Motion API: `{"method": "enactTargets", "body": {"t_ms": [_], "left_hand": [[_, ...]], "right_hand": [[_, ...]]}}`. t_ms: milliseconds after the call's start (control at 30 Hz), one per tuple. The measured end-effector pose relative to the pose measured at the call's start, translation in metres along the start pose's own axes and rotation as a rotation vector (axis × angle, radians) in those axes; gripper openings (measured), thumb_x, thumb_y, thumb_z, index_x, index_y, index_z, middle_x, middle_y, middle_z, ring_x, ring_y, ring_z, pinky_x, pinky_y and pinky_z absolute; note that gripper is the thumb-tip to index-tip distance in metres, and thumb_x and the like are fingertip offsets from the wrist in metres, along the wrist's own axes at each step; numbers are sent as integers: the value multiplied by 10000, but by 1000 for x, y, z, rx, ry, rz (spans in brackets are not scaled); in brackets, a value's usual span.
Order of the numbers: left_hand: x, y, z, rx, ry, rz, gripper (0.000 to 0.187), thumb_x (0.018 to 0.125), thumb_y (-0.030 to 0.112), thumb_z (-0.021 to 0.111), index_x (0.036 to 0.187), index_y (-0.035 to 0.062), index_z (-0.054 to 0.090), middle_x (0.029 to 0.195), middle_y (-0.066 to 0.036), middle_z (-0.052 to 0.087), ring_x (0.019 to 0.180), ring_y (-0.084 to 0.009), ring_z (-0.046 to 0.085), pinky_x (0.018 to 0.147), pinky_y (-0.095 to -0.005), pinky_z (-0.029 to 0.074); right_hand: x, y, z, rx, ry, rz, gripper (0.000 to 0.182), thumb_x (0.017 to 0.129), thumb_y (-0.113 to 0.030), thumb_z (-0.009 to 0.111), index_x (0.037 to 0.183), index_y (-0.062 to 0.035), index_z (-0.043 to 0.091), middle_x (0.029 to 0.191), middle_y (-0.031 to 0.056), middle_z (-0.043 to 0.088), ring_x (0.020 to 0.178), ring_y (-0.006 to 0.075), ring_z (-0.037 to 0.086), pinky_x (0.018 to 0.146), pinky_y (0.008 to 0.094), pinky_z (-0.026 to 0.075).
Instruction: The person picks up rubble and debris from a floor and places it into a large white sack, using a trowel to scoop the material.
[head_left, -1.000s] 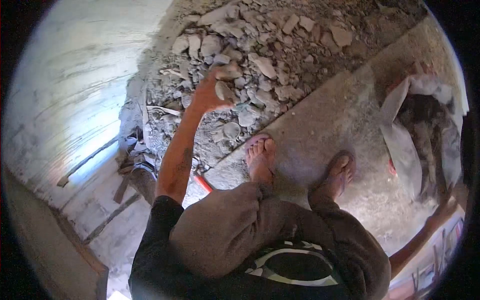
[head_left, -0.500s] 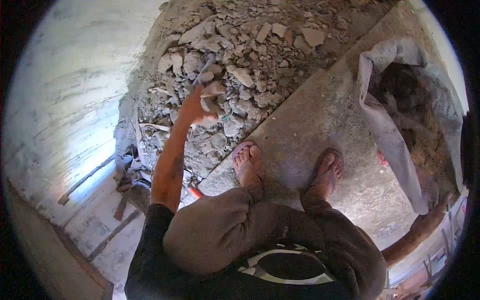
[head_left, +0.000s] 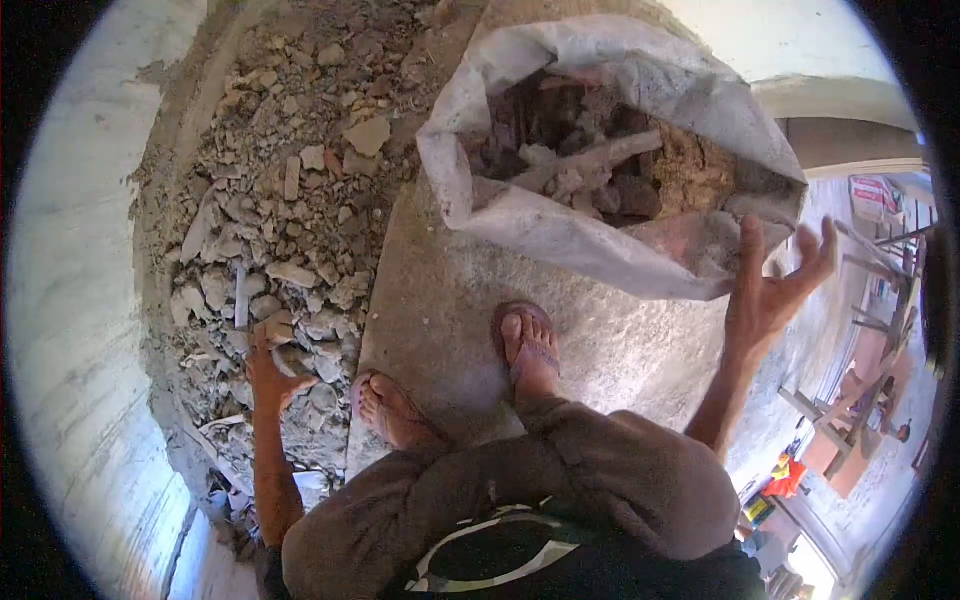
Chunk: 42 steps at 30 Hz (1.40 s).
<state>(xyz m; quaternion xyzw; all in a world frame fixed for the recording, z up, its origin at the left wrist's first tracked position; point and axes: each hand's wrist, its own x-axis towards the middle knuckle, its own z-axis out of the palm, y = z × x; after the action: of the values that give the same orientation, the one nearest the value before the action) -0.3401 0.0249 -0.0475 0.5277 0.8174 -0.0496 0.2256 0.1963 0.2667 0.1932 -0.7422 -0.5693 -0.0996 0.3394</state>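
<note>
My left hand [head_left: 268,372] is down at the near part of a heap of broken rubble [head_left: 300,265], its thumb spread away from the fingers. The fingertips are right at a grey chunk [head_left: 274,328], with a narrow pale strip [head_left: 241,296] lying just beyond. On the other side, my right hand [head_left: 765,290] is raised with spread fingers beside the near right rim of a dusty white sack [head_left: 560,250]. The sack's mouth gapes wide. Inside are rubble pieces, a long pale stick-like piece [head_left: 605,155] and a brown crumbly mass [head_left: 695,175].
My sandalled feet [head_left: 530,345] are on the concrete floor [head_left: 440,300] between heap and sack. A pale wall [head_left: 90,300] runs along the left. Wooden pieces [head_left: 850,430] and an orange item [head_left: 785,477] lie at the far right.
My view has turned right, bringing the sack and my right hand fully into sight. The right fingers, earlier at the sack's rim, are now spread. My left hand stays over the rubble.
</note>
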Motion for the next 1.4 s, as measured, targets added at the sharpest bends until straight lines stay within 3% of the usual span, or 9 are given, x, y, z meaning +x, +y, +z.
{"method": "enactTargets", "body": {"t_ms": [67, 233, 333, 433, 633, 900, 1000, 1100, 1400], "left_hand": [[8, 12, -18, -240, -21, 150, 1468, 315, 340, 954, 1501, 129, 115, 1360, -287, 388, 1235, -475, 374, 1003, -540, 376], [5, 20, -28, -87, -84, 10, 1284, 370, 196, 894, 1462, 71, 231, 1401, -213, 413, 1261, -392, 427, 1032, -454, 378], [17, 6, -25, -233, -94, -5, 1221, 381, 196, 889, 1428, 61, 274, 1350, -207, 463, 1204, -389, 482, 993, -446, 421], [31, -14, -17, -324, -157, -36, 1216, 385, 210, 902, 1415, 92, 267, 1287, -221, 505, 1132, -411, 521, 935, -472, 455], [33, -12, -4, -458, -96, 5, 1220, 389, 185, 920, 1416, 113, 266, 1338, -219, 457, 1183, -396, 484, 953, -485, 453], [42, -27, -14, -675, -279, -13, 1166, 468, 80, 885, 1447, 68, 251, 1400, -178, 416, 1255, -333, 448, 1012, -421, 430], [44, 4, -43, -501, -264, 73, 1190, 509, 259, 909, 1461, 56, 223, 1443, -169, 385, 1319, -288, 392, 1079, -393, 357], [38, -15, -18, -367, -177, -32, 1266, 438, 524, 898, 1444, 105, 255, 1467, -190, 316, 1325, -360, 363, 1081, -446, 351], [-5, 6, -14, 62, -199, -78, 1209, 458, 504, 873, 1446, 153, 270, 1335, -285, 409, 1239, -502, 376, 1044, -547, 330]], "right_hand": [[33, -22, -3, -166, -96, -505, 687, 793, -272, 766, 1363, -80, 433, 1322, 167, 477, 1249, 300, 440, 1008, 447, 386], [107, -50, 79, -462, -348, -972, 656, 780, -139, 686, 1379, -150, 418, 1264, 207, 517, 1089, 353, 539, 884, 476, 464], [127, -73, 112, -641, -976, -602, 526, 860, -56, 582, 1361, -73, 423, 1016, 240, 649, 868, 312, 660, 734, 408, 575], [162, -62, 128, -441, -706, -520, 534, 824, -63, 661, 1318, -50, 459, 952, 205, 660, 888, 272, 653, 770, 388, 558], [145, -73, 75, -548, -1121, -568, 615, 752, -113, 731, 1315, -92, 485, 1150, 177, 570, 1071, 304, 547, 907, 419, 454], [6, -74, -35, -126, -825, -739, 710, 668, -172, 813, 1312, -141, 516, 1381, 145, 466, 1284, 341, 424, 1068, 455, 333], [-27, -36, -29, -428, -609, -674, 710, 650, -213, 816, 1301, -174, 534, 1388, 145, 435, 1305, 374, 369, 1072, 492, 310], [-51, -23, -14, -147, -558, -577, 558, 733, -172, 776, 1252, -121, 577, 1351, 143, 485, 1279, 355, 409, 1086, 465, 321], [-28, -18, 6, -215, -206, -640, 430, 811, -232, 744, 1181, -55, 613, 1278, 171, 510, 1184, 333, 480, 1006, 471, 376]]}}
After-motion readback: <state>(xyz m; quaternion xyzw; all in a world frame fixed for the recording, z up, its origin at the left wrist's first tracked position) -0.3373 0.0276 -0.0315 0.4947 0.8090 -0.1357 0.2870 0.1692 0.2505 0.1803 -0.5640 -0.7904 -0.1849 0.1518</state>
